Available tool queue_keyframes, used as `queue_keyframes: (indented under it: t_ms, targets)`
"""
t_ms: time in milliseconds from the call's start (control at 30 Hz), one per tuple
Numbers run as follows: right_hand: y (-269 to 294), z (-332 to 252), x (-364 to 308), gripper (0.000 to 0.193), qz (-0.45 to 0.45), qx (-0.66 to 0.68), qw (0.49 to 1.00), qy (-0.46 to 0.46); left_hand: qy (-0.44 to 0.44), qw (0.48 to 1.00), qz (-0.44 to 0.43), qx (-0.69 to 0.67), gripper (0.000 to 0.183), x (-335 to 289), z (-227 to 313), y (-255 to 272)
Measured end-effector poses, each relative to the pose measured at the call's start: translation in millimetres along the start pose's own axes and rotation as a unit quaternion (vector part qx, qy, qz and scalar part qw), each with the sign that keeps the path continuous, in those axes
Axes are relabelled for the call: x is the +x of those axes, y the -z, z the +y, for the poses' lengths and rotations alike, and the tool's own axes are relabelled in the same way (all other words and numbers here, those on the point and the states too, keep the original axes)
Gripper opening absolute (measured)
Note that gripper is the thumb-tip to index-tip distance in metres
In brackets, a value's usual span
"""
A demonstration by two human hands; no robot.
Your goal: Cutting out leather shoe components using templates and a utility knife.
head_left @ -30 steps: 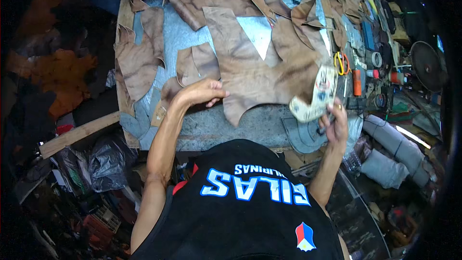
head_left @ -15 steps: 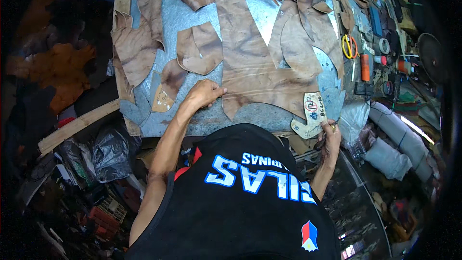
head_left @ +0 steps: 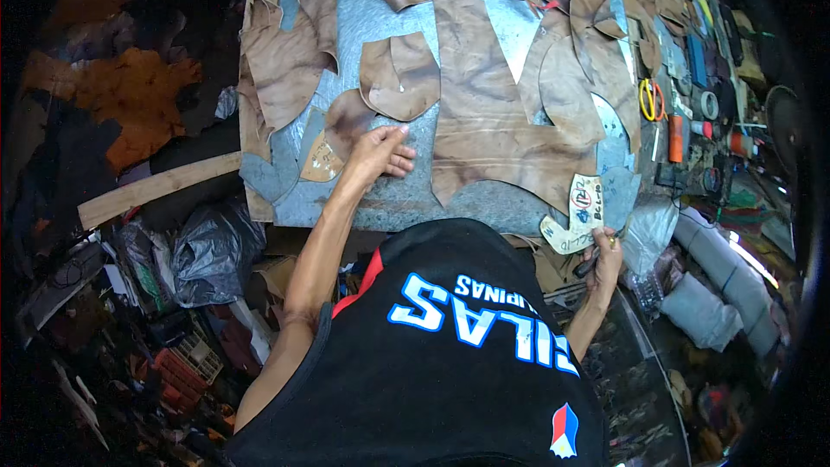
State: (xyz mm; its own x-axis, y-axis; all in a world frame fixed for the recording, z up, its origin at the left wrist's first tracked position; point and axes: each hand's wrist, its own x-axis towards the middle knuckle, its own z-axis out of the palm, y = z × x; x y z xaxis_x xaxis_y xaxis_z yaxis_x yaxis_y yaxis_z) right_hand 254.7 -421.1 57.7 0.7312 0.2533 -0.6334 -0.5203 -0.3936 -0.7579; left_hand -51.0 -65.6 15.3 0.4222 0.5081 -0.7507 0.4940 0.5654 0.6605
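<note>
My left hand (head_left: 380,156) hovers over the grey metal-topped table (head_left: 389,214), its fingers apart and holding nothing. It is close to a small rounded brown leather piece (head_left: 350,117) and a cream offcut or pattern (head_left: 322,160). To its right lies a large brown leather sheet (head_left: 484,78) with curved cut edges. At the table's near right edge, my right hand (head_left: 605,255) grips a cream curved pattern piece (head_left: 584,207) with handwritten marks; part of it overlaps the leather's lower corner. Something dark also shows in the right hand, too hidden to name.
More brown leather pieces (head_left: 290,69) cover the table's left and far sides. Scissors (head_left: 650,102) with yellow and orange handles lie on the right among tools and an orange cylinder (head_left: 675,138). A wooden plank (head_left: 160,190) juts out at left. Wrapped rolls (head_left: 722,251) stand at right.
The view has swung, so the scene sits farther right. My left hand has left the big leather sheet's left edge, and its fingers have spread. My right hand still holds the pattern piece.
</note>
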Motion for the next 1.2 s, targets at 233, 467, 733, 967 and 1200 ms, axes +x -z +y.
queue_keyframes:
  t_ms: [233,467,733,967,1200]
  targets:
    - [3,7,-3,0.02,-0.005,0.017,1.0,-0.008,0.004,0.956,-0.029,-0.293,0.034,26,-8,-2]
    - [-8,7,2,0.019,-0.009,0.021,1.0,-0.009,-0.081,0.953,0.01,-0.293,0.026,29,-3,0]
    - [0,5,-5,0.019,-0.012,0.037,0.999,-0.006,-0.052,0.983,0.048,-0.168,0.033,9,-5,-33]
    - [-4,14,2,0.025,0.007,0.055,0.998,-0.01,-0.065,0.99,-0.051,0.111,0.044,18,13,-42]
    - [-4,15,-7,0.025,-0.001,0.083,0.996,0.014,-0.245,0.963,-0.043,0.108,0.033,31,27,-61]
